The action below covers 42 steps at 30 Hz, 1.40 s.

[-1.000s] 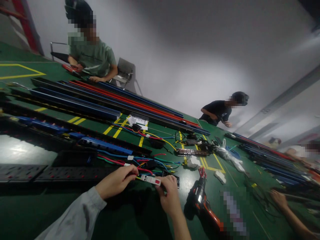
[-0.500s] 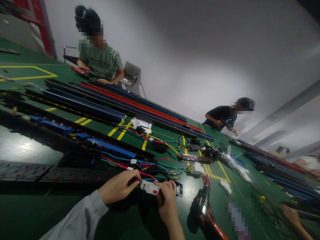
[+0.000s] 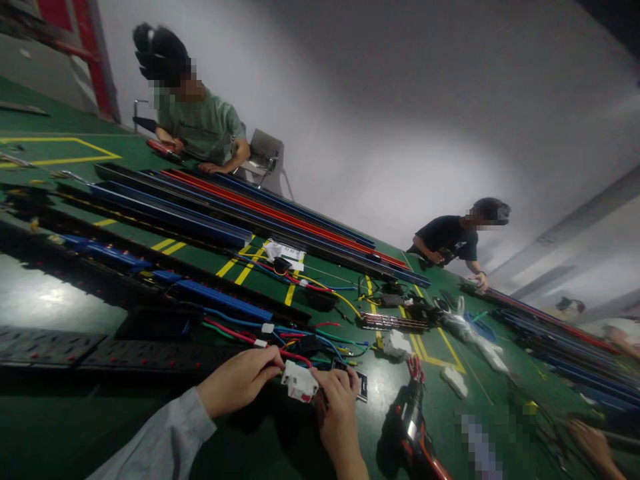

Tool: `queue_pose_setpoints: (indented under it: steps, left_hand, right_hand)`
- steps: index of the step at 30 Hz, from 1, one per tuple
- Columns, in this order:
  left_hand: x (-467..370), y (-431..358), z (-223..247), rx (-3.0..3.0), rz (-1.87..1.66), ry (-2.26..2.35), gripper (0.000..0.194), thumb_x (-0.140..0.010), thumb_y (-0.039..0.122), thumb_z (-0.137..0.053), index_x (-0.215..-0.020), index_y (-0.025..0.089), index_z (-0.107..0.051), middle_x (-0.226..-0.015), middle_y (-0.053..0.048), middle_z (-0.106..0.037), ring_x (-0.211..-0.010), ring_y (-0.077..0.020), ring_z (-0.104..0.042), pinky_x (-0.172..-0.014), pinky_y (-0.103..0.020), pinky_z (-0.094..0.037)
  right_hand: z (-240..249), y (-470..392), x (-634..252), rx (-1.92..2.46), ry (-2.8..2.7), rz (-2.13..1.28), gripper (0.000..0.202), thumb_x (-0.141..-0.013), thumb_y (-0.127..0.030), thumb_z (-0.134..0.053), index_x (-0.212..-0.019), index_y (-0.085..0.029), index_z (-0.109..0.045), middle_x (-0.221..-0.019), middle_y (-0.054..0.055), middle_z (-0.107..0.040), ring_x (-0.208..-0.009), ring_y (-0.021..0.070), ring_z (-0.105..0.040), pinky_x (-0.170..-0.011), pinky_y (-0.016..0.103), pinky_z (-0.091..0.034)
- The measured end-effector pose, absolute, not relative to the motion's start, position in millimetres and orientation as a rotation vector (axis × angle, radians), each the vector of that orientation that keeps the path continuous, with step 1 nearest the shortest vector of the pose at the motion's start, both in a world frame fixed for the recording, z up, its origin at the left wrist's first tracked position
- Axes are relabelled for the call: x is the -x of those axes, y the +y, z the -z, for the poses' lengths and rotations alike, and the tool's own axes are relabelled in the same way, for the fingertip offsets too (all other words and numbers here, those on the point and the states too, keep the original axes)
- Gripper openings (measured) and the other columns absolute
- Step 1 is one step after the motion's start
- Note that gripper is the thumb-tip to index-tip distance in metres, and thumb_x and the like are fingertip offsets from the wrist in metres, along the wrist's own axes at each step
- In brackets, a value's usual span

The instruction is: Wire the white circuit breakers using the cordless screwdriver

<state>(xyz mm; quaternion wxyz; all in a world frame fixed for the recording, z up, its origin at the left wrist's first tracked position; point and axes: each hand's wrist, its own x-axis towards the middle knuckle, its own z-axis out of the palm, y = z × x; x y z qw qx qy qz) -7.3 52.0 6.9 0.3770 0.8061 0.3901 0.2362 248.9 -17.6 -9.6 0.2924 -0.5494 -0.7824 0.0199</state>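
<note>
A small white circuit breaker with a red part on its lower side is between my hands. My right hand is closed on its right end, fingers curled round it. At the breaker's left end, my left hand is pinched shut; what sits between thumb and fingers is mostly hidden, with a small yellowish bit showing below them. A red wire runs to the breaker's top. Behind my hands lies a bundle of blue, green and red wires. A dark, metal-edged plate shows partly behind my right fingers.
A power screwdriver lies right of my right hand. Black socket strips stretch left, with long blue and red rails beyond. White blocks and clear plastic sit ahead right. Co-workers stand across the green table.
The breaker has been turned in my hands, so a broader white face shows and the red part points lower. Across the table, the dark-shirted co-worker's hand has moved down toward the rails.
</note>
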Motion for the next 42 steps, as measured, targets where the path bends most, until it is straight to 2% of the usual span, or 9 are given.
queue_pose_setpoints:
  steps: [8,11,18,24,28,32,38,42]
  left_hand:
    - [7,53,-7,-2.082,-0.597,0.995,0.014,-0.094,0.029,-0.046,-0.095,0.024,-0.059,-0.095,0.001,-0.068,-0.089,-0.0160,-0.062,-0.079,-0.026,-0.040]
    - [7,53,-9,-2.081,-0.573,0.998,0.013,-0.094,0.028,-0.046,-0.095,0.024,-0.058,-0.093,0.002,-0.068,-0.087,-0.0156,-0.062,-0.076,-0.025,-0.040]
    - [6,52,-11,-2.179,-0.485,1.030,0.015,-0.094,0.027,-0.044,-0.100,0.027,-0.058,-0.094,0.002,-0.068,-0.088,-0.0174,-0.060,-0.077,-0.027,-0.038]
    - [3,51,0,-2.258,-0.430,1.074,0.016,-0.095,0.027,-0.044,-0.102,0.028,-0.058,-0.094,0.002,-0.066,-0.086,-0.0179,-0.058,-0.077,-0.028,-0.036]
    - [0,52,3,-2.295,-0.409,1.071,0.017,-0.095,0.027,-0.045,-0.104,0.027,-0.058,-0.094,0.000,-0.067,-0.087,-0.0187,-0.057,-0.075,-0.028,-0.036]
    - [-1,51,-4,-2.348,-0.457,1.008,0.017,-0.095,0.023,-0.044,-0.102,0.026,-0.059,-0.099,0.000,-0.067,-0.092,-0.0187,-0.058,-0.083,-0.030,-0.037]
    - [5,53,-5,-2.510,-0.510,1.075,0.016,-0.093,0.026,-0.052,-0.103,0.027,-0.064,-0.100,-0.001,-0.068,-0.096,-0.0210,-0.059,-0.085,-0.035,-0.037]
    - [7,56,1,-2.512,-0.546,1.056,0.017,-0.095,0.029,-0.051,-0.101,0.028,-0.066,-0.099,-0.001,-0.069,-0.095,-0.0196,-0.060,-0.085,-0.034,-0.038]
  right_hand:
    - [8,-19,-243,1.459,-2.084,0.088,0.034,-0.093,-0.021,-0.052,-0.123,-0.035,-0.059,-0.108,0.000,-0.071,-0.100,0.0223,-0.057,-0.106,0.051,-0.019]
    - [7,-20,-243,1.476,-2.111,0.137,0.040,-0.092,-0.019,-0.052,-0.125,-0.039,-0.059,-0.107,0.000,-0.069,-0.101,0.0237,-0.055,-0.107,0.054,-0.018]
    - [-7,-24,-243,1.603,-2.190,0.165,0.059,-0.083,-0.005,-0.052,-0.127,-0.044,-0.058,-0.112,0.000,-0.066,-0.106,0.0251,-0.053,-0.109,0.057,-0.015]
    - [-14,-23,-248,1.568,-2.260,0.184,0.062,-0.083,-0.005,-0.054,-0.130,-0.046,-0.055,-0.115,0.001,-0.065,-0.107,0.0255,-0.051,-0.107,0.058,-0.016]
    - [-17,-21,-249,1.621,-2.331,0.137,0.064,-0.082,-0.008,-0.060,-0.131,-0.048,-0.053,-0.112,0.001,-0.064,-0.104,0.0257,-0.050,-0.103,0.055,-0.021]
    - [-16,-21,-247,1.686,-2.337,0.034,0.067,-0.080,-0.010,-0.063,-0.136,-0.045,-0.049,-0.110,0.002,-0.064,-0.103,0.0260,-0.050,-0.098,0.050,-0.026]
    - [-12,-22,-242,1.715,-2.251,-0.083,0.063,-0.083,-0.007,-0.058,-0.134,-0.043,-0.051,-0.104,0.000,-0.065,-0.102,0.0223,-0.050,-0.096,0.044,-0.026]
    - [-18,-23,-239,1.701,-2.249,-0.134,0.054,-0.083,-0.012,-0.062,-0.130,-0.040,-0.054,-0.104,-0.002,-0.066,-0.100,0.0200,-0.053,-0.094,0.040,-0.027]
